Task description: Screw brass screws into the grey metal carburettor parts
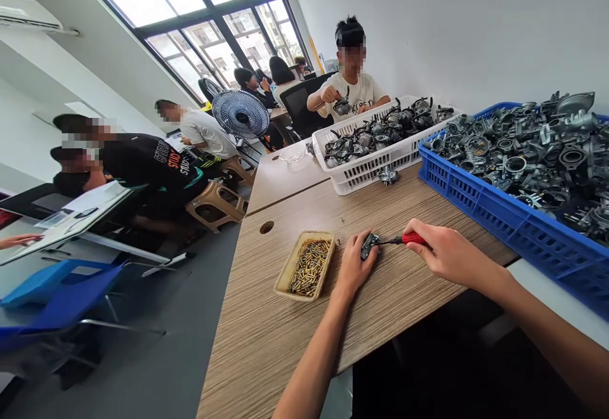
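Observation:
My left hand (354, 264) is closed around a small grey metal carburetor body (368, 246), holding it on the wooden table (266, 343). In my right hand (445, 253) is a screwdriver (413, 238) with a red handle; its dark shaft points left and its tip meets the carburetor, though the exact contact spot is too small to make out. Left of my left hand stands a yellowish tray (280, 283) full of small brass-coloured parts (310, 268). Another metal carburetor part (387, 175) lies on the table in front of the white basket.
A blue crate (480, 206) heaped with metal carburetor parts stands to the right. Behind the table's middle is a white basket (352, 181) of carburetors. Across from me a person (354, 86) holds a carburetor. A fan (240, 115) and other seated people are further back.

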Motion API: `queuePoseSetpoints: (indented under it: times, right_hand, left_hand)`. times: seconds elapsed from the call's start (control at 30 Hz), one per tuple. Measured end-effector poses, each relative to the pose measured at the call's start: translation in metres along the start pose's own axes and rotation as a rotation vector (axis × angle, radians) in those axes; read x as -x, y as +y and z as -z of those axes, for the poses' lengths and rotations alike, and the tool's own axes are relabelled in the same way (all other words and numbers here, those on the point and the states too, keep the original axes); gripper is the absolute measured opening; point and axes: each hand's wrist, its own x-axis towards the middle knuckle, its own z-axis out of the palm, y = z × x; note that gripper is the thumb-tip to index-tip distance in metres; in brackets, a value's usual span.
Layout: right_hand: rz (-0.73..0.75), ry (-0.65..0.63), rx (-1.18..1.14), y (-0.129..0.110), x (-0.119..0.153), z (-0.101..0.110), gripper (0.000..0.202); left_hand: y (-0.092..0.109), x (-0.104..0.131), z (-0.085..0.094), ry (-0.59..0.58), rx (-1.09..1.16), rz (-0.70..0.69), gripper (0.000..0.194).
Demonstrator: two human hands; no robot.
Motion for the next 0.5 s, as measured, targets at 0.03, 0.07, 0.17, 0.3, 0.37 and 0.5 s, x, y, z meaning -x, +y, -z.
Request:
queuePoseSetpoints:
  times: [0.03,0.07,0.17,0.3,0.37,0.5]
  right_hand:
    - [0.0,0.0,0.0,-0.0003,0.0003,-0.0003,0.005]
    - [0.001,0.0,-0.001,-0.0006,0.0002,-0.0006,0.005]
    - [0.007,0.003,0.003,-0.0021,-0.0016,-0.0011,0.004]
    - [0.023,0.007,0.046,-0.005,-0.0047,-0.0007,0.004]
    - [0.028,-0.005,0.058,-0.0057,-0.0049,0.0001,0.005]
    - [0.009,-0.005,0.029,-0.004,-0.0028,0.0017,0.007]
  left_hand:
    - [0.0001,0.0001,0.0002,-0.002,0.001,0.0,0.043]
    - [0.0001,0.0002,0.0004,-0.002,0.002,0.001,0.043]
    - [0.0003,0.0008,0.0007,0.0,0.003,0.003,0.043]
    - [0.0007,0.0016,0.0001,-0.006,0.006,0.009,0.043]
    - [0.001,0.0016,-0.0003,-0.005,0.009,0.014,0.043]
    - [0.0012,0.0007,-0.0005,-0.004,0.009,0.015,0.043]
